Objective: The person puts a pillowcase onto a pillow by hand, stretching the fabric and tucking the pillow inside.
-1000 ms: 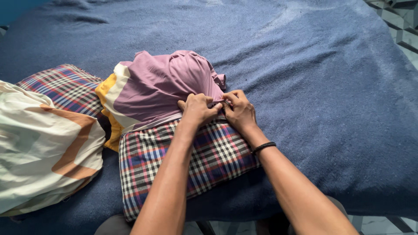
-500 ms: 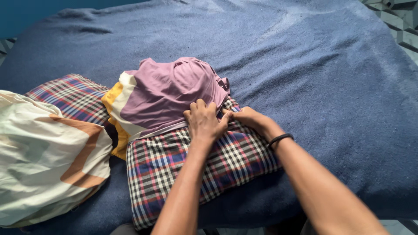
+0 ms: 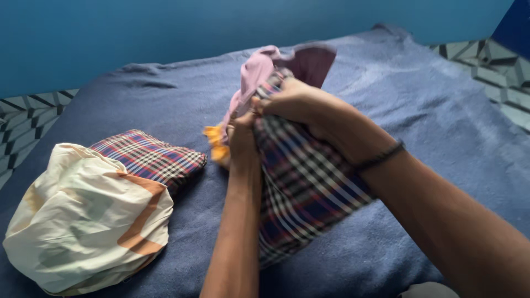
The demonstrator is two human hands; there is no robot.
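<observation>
A plaid pillow is lifted on end off the blue blanket, its lower end still resting on the bed. A mauve pillowcase with a yellow and white edge covers its upper end. My left hand grips the case's rim at the pillow's left side. My right hand grips the rim and the plaid pillow at the top. A black band sits on my right wrist. The image is blurred by motion.
A second plaid pillow lies at the left, half inside a cream pillowcase with orange and pale green shapes. A blue wall stands behind the bed. Patterned floor tiles show at both sides.
Both hands have lifted the plaid pillow from lying flat to standing on end, with the mauve case pulled up at its top. The view has tilted upward, showing the wall.
</observation>
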